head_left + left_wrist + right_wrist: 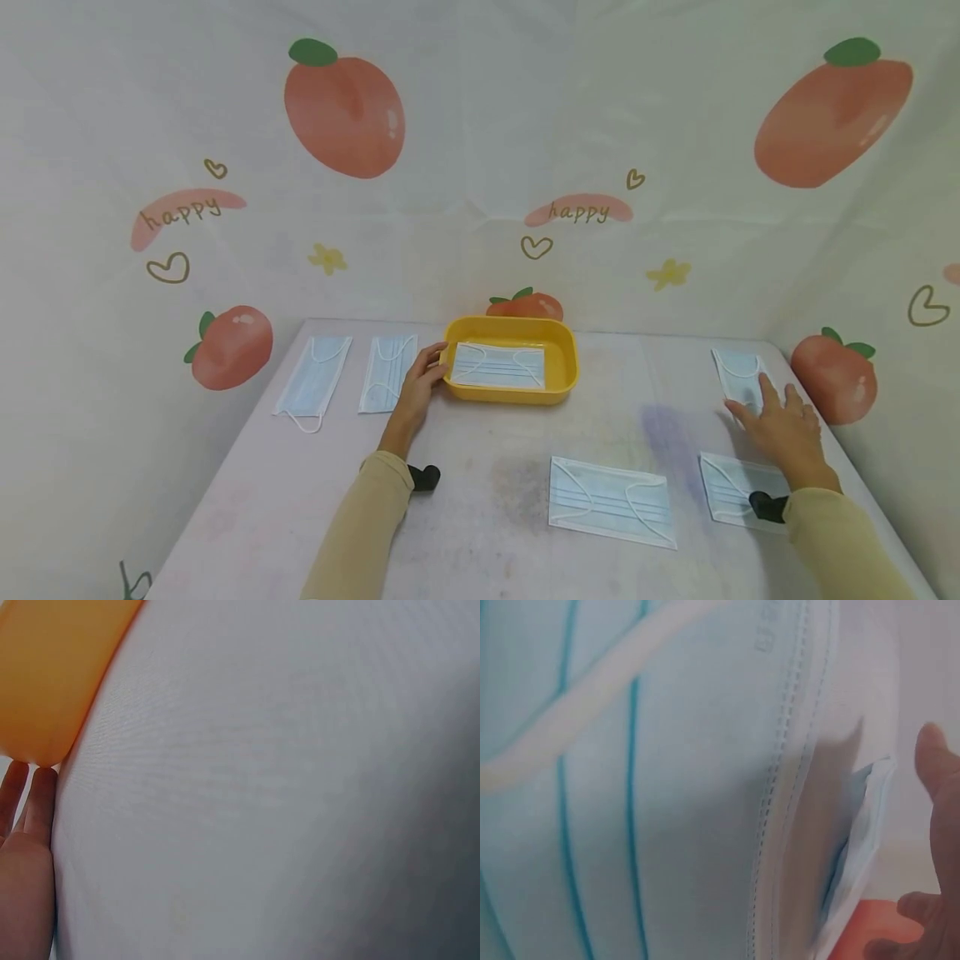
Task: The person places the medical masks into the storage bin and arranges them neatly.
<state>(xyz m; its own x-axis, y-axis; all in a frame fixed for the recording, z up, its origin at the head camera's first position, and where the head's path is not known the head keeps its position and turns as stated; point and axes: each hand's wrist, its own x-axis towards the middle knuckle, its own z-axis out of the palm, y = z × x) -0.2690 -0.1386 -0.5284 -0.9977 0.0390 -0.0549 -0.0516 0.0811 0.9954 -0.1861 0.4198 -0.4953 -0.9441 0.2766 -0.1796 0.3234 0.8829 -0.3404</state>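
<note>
At the back middle of the table is a yellow plastic tray (510, 398) with one pale blue face mask (498, 377) lying flat inside. My left hand (417, 395) is at the tray's left end; in the left wrist view its fairly straight fingers (43, 799) touch the tray wall. At the far right, my right hand (787, 435) hovers with spread fingers over the near end of another face mask (738, 367), holding nothing. A second mask (729, 482) lies below the right wrist, partly hidden by the forearm. The right wrist view shows this mask (697, 787) close up.
Two masks, one at the far left (311, 379) and one beside my left hand (384, 371), lie lengthwise. Another mask (611, 502) lies crosswise at the front, right of the middle. A printed cloth wall (465, 125) stands behind the table.
</note>
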